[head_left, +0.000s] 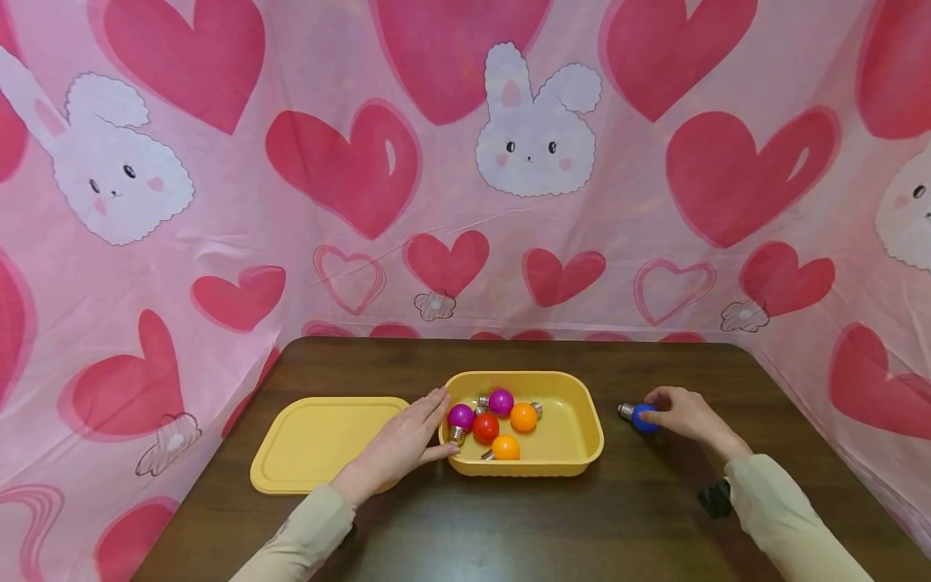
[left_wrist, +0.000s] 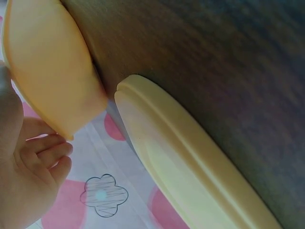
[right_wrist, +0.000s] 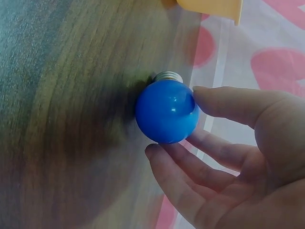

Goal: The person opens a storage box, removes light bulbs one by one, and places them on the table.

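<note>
A yellow plastic container stands mid-table with several light bulbs in it: a purple bulb, a second purple bulb, a red bulb, an orange bulb and another orange bulb. My left hand rests against its left rim, fingers fairly straight; the left wrist view shows fingertips at the container's edge. To the right, my right hand pinches a blue light bulb between thumb and fingers. That bulb lies on the tabletop, its metal screw base pointing left in the head view.
A yellow lid lies flat on the dark wooden table, left of the container and partly beneath my left forearm. Behind the table hangs a pink cloth printed with hearts and rabbits.
</note>
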Motion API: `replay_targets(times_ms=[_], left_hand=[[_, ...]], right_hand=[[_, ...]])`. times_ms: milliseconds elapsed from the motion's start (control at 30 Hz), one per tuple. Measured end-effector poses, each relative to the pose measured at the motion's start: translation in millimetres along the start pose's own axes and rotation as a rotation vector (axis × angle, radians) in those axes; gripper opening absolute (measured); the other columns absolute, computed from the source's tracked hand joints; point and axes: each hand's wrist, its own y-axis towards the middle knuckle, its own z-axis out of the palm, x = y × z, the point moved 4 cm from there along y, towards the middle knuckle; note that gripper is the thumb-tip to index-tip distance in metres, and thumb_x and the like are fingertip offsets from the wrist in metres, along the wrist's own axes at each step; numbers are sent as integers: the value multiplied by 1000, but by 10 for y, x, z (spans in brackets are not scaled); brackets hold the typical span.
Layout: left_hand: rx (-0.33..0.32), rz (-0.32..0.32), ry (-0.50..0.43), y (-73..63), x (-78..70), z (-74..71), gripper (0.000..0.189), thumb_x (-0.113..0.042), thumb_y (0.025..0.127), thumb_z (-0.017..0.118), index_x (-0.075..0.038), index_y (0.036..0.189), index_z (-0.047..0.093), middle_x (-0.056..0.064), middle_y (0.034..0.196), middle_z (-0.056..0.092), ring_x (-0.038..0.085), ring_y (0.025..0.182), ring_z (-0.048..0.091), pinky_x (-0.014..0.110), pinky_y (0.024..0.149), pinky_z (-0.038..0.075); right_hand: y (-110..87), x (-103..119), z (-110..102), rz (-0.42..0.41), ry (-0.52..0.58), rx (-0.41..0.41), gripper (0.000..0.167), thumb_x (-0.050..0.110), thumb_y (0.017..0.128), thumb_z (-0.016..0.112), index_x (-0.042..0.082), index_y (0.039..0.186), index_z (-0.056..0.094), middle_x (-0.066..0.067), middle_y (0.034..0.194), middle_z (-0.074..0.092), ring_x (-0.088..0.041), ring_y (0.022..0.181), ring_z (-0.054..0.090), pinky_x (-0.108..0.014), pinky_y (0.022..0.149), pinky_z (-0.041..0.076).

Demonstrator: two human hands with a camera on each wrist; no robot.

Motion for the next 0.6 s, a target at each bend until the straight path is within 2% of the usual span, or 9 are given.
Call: replay_targets(times_ms=[200, 600], left_hand=[[10, -10, -10, -11, -4, -1, 84, -62, 91, 56, -6, 151, 40, 13, 157, 41, 29, 144, 43, 45, 114, 43], [2, -4, -2, -23, -8, 11, 83, -62, 91, 57, -5, 150, 41, 14, 156, 43, 28, 144, 44, 44, 113, 44]], right_hand=[[-22, 2, -31, -38, -14, -26, 42, 26, 87, 73, -10, 107, 64, -27, 101, 69, -35, 90, 65, -53, 84, 57], [-38, 9, -49, -38, -14, -25, 40, 25, 88, 73, -9, 107, 65, -28, 103, 68, -38, 92, 65, -55, 85, 57]])
